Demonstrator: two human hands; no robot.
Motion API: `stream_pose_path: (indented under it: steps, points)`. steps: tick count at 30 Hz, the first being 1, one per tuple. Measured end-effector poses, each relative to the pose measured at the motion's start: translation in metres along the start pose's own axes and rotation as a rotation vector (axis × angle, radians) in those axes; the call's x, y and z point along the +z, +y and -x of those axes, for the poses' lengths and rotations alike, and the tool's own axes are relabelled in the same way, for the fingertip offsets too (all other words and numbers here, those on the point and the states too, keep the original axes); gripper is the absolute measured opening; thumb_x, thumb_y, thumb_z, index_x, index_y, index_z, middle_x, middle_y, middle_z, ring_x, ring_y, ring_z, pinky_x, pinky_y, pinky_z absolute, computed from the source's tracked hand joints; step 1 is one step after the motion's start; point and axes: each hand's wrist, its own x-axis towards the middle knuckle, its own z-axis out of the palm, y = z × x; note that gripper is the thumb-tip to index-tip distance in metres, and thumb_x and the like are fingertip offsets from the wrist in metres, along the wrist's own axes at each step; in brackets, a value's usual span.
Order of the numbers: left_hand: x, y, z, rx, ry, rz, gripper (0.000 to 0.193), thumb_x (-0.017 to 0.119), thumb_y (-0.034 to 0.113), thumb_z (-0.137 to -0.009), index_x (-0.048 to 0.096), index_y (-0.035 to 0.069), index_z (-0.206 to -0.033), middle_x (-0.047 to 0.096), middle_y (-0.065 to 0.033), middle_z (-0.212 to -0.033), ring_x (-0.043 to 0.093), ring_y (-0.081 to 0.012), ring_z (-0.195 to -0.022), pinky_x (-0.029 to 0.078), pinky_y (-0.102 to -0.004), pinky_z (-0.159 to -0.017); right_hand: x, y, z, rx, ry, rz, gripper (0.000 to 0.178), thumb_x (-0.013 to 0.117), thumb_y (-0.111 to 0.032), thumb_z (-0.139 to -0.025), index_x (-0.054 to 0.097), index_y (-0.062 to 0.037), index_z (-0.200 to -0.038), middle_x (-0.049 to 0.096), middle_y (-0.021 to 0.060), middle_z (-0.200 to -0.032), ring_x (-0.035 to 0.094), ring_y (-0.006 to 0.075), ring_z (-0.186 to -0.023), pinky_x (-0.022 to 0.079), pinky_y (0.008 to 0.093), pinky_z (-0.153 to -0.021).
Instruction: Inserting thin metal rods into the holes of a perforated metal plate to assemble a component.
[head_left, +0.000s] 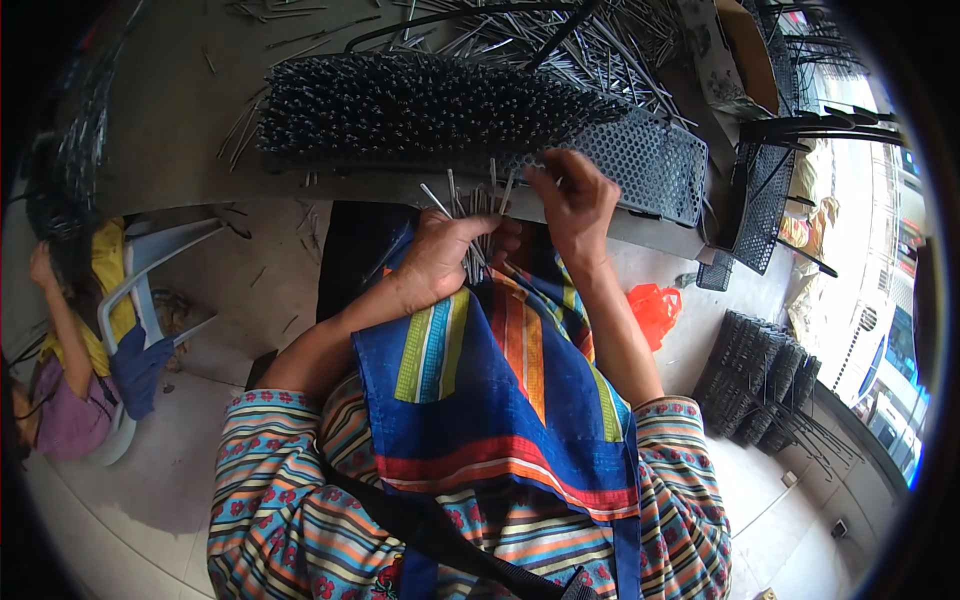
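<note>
A loose bunch of thin metal rods point(478, 222) is in my left hand point(440, 250), its fingers closed around them over my lap. The rods fan out, with several ends sticking up above the thumb. My right hand point(578, 205) is raised just right of the bunch, thumb and fingers pinched together near the rod tops. Whether a rod is between those fingertips is too small to make out. Just beyond both hands lies a long perforated metal rack point(640, 160). Upright dark rods point(420, 105) fill its holes from the left end past the middle; bare holes show at the right.
A heap of loose rods point(620, 65) lies on the table point(170, 130) behind the rack. An open carton point(735, 60) stands far right. Stacked black racks point(755, 380) and a red plastic bag point(655, 312) are on the floor at right. Another person point(75, 390) sits by a white chair point(140, 285) at left.
</note>
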Motion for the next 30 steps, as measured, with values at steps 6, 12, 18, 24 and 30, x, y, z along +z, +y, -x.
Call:
stream_pose_path:
  steps: [6, 12, 18, 24, 30]
  points:
    - [0.009, -0.006, -0.001, 0.064, -0.081, -0.079, 0.016, 0.059, -0.004, -0.085, 0.064, -0.004, -0.100, 0.070, -0.0151, -0.085, 0.070, -0.0238, -0.068, 0.059, -0.0324, -0.056, -0.005, -0.008, 0.007, 0.755, -0.362, -0.722, 0.006, 0.071, -0.003, -0.079, 0.066, -0.0012, -0.083, 0.059, -0.0013, -0.067, 0.045, 0.0028, -0.052, 0.033, 0.0203, -0.046]
    - [0.011, -0.006, 0.000, 0.078, -0.129, -0.183, 0.017, 0.058, -0.003, -0.086, 0.063, -0.002, -0.102, 0.070, -0.0146, -0.086, 0.070, -0.0236, -0.068, 0.059, -0.0319, -0.054, -0.012, 0.013, -0.002, 0.763, -0.513, -0.779, 0.003, 0.067, -0.002, -0.082, 0.065, -0.0017, -0.084, 0.058, -0.0017, -0.065, 0.040, 0.0034, -0.047, 0.029, 0.0204, -0.043]
    - [-0.008, -0.002, 0.004, -0.131, -0.113, -0.164, 0.021, 0.056, 0.001, -0.089, 0.063, -0.002, -0.109, 0.070, -0.0140, -0.094, 0.069, -0.0216, -0.081, 0.058, -0.0343, -0.076, -0.020, 0.009, -0.009, 0.553, 0.084, -0.740, 0.006, 0.066, 0.002, -0.081, 0.066, -0.0016, -0.086, 0.059, -0.0006, -0.069, 0.045, 0.0037, -0.051, 0.032, 0.0196, -0.046]
    - [-0.015, -0.017, 0.017, 0.000, -0.160, -0.531, 0.022, 0.053, -0.005, -0.082, 0.060, -0.005, -0.103, 0.068, -0.0166, -0.085, 0.069, -0.0244, -0.072, 0.058, -0.0335, -0.064, -0.015, 0.024, -0.017, 0.025, 0.129, -0.310, 0.012, 0.068, 0.007, -0.077, 0.067, 0.0003, -0.087, 0.061, 0.0004, -0.076, 0.051, 0.0041, -0.061, 0.038, 0.0190, -0.053]
    - [-0.021, -0.015, 0.018, -0.047, -0.088, -0.479, 0.024, 0.052, -0.006, -0.079, 0.060, -0.005, -0.102, 0.069, -0.0153, -0.084, 0.068, -0.0217, -0.071, 0.057, -0.0300, -0.061, -0.009, 0.017, -0.016, -0.049, 0.061, -0.170, 0.012, 0.070, 0.005, -0.075, 0.067, 0.0014, -0.086, 0.061, 0.0041, -0.076, 0.054, 0.0067, -0.062, 0.042, 0.0212, -0.055]
